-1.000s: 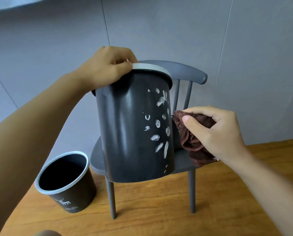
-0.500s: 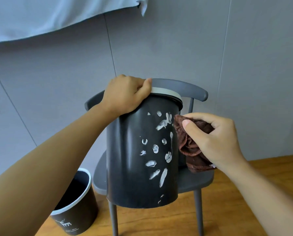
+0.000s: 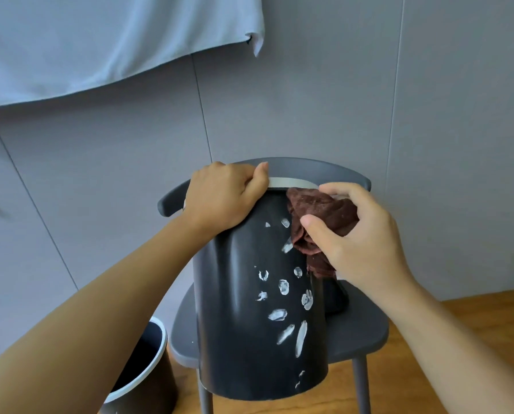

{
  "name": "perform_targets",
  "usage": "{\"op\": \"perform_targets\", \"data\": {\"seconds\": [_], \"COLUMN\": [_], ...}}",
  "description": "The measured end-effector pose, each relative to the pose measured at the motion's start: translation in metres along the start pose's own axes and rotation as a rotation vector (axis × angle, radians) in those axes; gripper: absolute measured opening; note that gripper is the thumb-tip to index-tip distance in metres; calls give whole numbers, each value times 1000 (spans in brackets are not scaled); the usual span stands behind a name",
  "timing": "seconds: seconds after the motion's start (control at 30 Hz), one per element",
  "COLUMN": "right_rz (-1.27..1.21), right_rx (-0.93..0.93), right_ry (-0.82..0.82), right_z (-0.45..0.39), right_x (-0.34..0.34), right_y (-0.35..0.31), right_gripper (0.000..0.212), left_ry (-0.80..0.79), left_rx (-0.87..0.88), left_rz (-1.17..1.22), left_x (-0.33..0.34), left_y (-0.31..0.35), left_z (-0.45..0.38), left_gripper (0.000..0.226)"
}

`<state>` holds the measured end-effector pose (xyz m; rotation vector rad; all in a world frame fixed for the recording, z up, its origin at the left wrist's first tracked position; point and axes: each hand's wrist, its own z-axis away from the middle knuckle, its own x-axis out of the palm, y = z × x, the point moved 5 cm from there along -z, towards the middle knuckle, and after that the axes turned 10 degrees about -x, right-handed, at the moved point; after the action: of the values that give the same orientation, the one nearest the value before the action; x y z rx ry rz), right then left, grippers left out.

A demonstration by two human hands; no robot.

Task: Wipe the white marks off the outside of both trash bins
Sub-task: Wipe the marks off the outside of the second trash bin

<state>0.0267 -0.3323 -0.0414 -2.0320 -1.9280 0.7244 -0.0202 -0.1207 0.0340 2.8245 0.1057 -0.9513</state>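
Grey wall panels (image 3: 309, 100) close in just behind a grey chair (image 3: 366, 333) on the wooden floor (image 3: 482, 324). On its seat a tall dark bin (image 3: 237, 324), smooth and dotted with white marks (image 3: 284, 286), leans slightly. The left hand (image 3: 222, 198) curls over its pale rim; the right hand (image 3: 360, 237) pinches a bunched brown cloth (image 3: 318, 213) against the upper side. A second bin (image 3: 148, 375) stands on the floor, lower left.

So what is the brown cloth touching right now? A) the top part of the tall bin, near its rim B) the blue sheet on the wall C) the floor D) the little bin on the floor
A: the right hand presses the brown cloth against the tall bin just under its white rim, above most of the white marks.
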Motion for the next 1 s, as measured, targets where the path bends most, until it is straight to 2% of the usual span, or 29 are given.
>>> {"op": "perform_targets", "data": {"seconds": [0.13,0.23,0.33,0.57,0.7,0.83,1.0], "right_rz": [85,128,137,48,219,321,358], "right_rx": [-142,-140,-122,-87,-190,-347,-365], "right_ry": [-56,-160,-201,-56,34,-69,-143], "right_z": [12,20,22,11,16,25,33], "right_x": [20,28,31,25,26,33,40], "right_y": [-9,-6,-3,-3,-13,-19,-23], "right_gripper": [54,59,54,43,39,43,43], "left_ry": [22,26,29,31,33,19,36], "left_rx": [5,-13,-28,-20,0,-23,-35], "left_rz": [2,20,13,-37,-55,-42,-25], "left_x": [-1,-2,-2,0,3,4,2], "left_y": [-2,-7,-10,0,9,3,-4], "left_z": [0,0,0,1,-1,-3,-1], "left_gripper": [55,54,54,55,56,56,55]}}
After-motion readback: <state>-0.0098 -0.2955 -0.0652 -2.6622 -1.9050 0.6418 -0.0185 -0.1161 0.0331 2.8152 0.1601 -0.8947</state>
